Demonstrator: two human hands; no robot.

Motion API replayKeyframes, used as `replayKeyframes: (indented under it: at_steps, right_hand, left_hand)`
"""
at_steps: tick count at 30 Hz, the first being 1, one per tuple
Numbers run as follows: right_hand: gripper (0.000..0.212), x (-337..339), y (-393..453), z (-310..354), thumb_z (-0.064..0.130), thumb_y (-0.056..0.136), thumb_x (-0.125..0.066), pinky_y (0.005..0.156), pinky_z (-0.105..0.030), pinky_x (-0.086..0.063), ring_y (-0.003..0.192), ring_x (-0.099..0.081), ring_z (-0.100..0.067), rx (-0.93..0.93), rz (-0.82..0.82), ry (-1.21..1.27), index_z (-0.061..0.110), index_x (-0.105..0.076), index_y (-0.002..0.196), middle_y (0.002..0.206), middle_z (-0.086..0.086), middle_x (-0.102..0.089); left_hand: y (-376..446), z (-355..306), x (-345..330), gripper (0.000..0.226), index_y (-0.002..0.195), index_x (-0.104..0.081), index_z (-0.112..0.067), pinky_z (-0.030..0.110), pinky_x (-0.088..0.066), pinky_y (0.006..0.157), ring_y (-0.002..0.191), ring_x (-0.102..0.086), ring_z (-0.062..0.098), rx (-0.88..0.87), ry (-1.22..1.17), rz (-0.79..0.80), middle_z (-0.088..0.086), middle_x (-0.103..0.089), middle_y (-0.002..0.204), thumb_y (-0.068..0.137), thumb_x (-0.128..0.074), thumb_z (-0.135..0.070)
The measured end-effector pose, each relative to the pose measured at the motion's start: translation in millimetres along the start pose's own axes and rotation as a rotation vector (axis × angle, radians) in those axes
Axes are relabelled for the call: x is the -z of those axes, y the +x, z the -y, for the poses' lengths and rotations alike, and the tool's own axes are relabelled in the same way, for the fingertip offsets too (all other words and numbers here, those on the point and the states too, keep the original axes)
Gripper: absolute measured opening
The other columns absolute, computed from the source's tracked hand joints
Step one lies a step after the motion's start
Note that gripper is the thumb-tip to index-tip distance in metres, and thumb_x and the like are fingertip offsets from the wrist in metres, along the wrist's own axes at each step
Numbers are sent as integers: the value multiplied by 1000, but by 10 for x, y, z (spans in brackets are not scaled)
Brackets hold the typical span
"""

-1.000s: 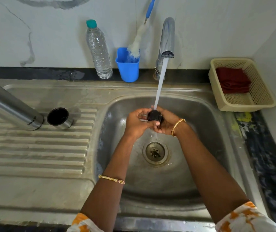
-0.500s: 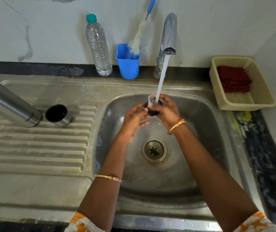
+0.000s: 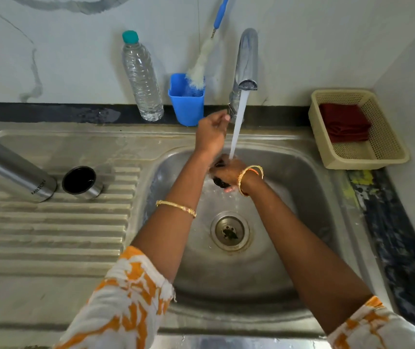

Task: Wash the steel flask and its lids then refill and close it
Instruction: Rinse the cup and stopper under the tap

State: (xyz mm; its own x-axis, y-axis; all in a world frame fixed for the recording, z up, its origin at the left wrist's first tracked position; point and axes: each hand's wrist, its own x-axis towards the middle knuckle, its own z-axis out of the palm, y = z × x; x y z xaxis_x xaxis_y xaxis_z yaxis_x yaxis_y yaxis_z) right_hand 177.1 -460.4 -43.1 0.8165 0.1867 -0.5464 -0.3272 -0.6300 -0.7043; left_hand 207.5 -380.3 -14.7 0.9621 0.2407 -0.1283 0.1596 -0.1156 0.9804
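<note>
The small black inner lid (image 3: 219, 182) sits in the person's right hand (image 3: 229, 173), whose fingers curl round it and hold it over the stainless steel sink basin (image 3: 289, 197), directly under the stream of running water (image 3: 236, 127); much of the lid is hidden by the hand and the splash. The left hand (image 3: 211, 136) is raised beside the stream, its fingertips closed on the small lever at the base of the curved chrome tap (image 3: 245, 64). The brushed steel flask (image 3: 12, 167), marked MILTON near one end, lies tilted on the ribbed steel draining board (image 3: 50, 230) to the left of the basin, its upper part running out of view. Just beside it stands the steel outer cap with a black lining (image 3: 80, 182), open side up. The round drain strainer (image 3: 229, 231) lies in the basin floor between the two forearms. Along the back ledge stand a clear plastic water bottle with a teal cap (image 3: 142, 79) and a blue plastic cup (image 3: 186, 102) holding a white bottle brush with a blue handle (image 3: 202, 61), which leans against the wall. To the right of the tap, a cream perforated plastic basket (image 3: 387, 152) contains a folded dark red cloth (image 3: 343, 123). Both wrists carry gold bangles, and both sleeves are white with orange print.
</note>
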Motion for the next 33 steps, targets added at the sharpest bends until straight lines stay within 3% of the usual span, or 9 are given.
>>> replayKeyframes:
  at_steps: [3, 7, 12, 17, 19, 23, 24, 28, 33]
  right_hand:
    - [30, -10, -54, 32, 27, 85, -59, 77, -39, -57, 89, -63, -28, 106, 4, -314, 12, -56, 110, 96, -10, -63]
    - [39, 27, -68, 36, 23, 88, -56, 79, -35, -50, 101, -60, -29, 140, 5, -460, 10, -49, 124, 115, -13, -61]
    - [73, 91, -32, 5, 25, 78, -69, 77, -33, -51, 104, -57, -28, 40, -104, -145, 12, -29, 137, 119, -10, -53]
    - [57, 276, -112, 8, 37, 72, -76, 87, -36, -49, 104, -53, -27, 47, -169, -226, 18, -51, 121, 119, -10, -46]
    - [45, 365, -209, -4, 34, 75, -75, 74, -30, -52, 90, -58, -19, 86, -128, -131, 21, -57, 115, 106, -4, -58]
    - [29, 485, -409, -263, 31, 81, -67, 49, -20, -48, 65, -63, -15, 49, 170, 435, 20, -59, 106, 95, -6, -64]
    - [26, 460, -422, -368, 32, 81, -66, 51, -21, -49, 67, -64, -17, 21, 160, 452, 20, -60, 104, 95, -7, -64]
    - [29, 277, -453, -706, 28, 75, -74, 67, -25, -47, 83, -63, -24, -44, -197, -372, 19, -66, 102, 100, -8, -68]
    - [42, 230, -634, -761, 34, 75, -78, 51, -23, -49, 60, -67, -17, -98, -40, 168, 20, -61, 111, 96, -8, -69]
  left_hand:
    - [98, -47, -79, 24, 113, -65, 5, 36, -53, 93, 91, -63, 18, -45, -56, -71, 18, -69, 107, 93, -58, -7]
    - [181, -65, -114, 21, 108, -67, 8, 13, -52, 77, 84, -62, 13, -112, 69, -56, 16, -70, 102, 91, -60, -1]
    - [277, -227, -56, 26, 112, -66, 5, 15, -44, 87, 108, -60, 21, -162, 348, 147, 16, -63, 119, 89, -55, 9]
    - [124, -150, 66, 46, 135, -53, -11, 20, -38, 102, 127, -48, 15, -83, 277, 281, 4, -52, 139, 92, -51, 5]
    - [-19, -7, 76, 35, 127, -59, -12, 33, -42, 105, 124, -51, 19, -20, 185, 224, 5, -56, 134, 94, -51, 0]
    - [-371, 319, 154, 17, 106, -66, -12, 27, -49, 76, 94, -61, 21, 227, 86, 156, 7, -65, 101, 96, -53, -12]
    - [-459, 394, 190, 19, 108, -67, -11, 24, -46, 68, 88, -61, 19, 280, 102, 166, 7, -65, 99, 96, -53, -13]
    - [-778, 597, 285, 17, 93, -66, -11, 21, -36, 55, 65, -50, 12, 396, 160, 245, 11, -61, 93, 91, -52, -3]
    - [-1046, 673, 322, 15, 91, -62, -13, 25, -35, 57, 74, -48, 19, 445, 210, 250, 9, -58, 87, 90, -51, -3]
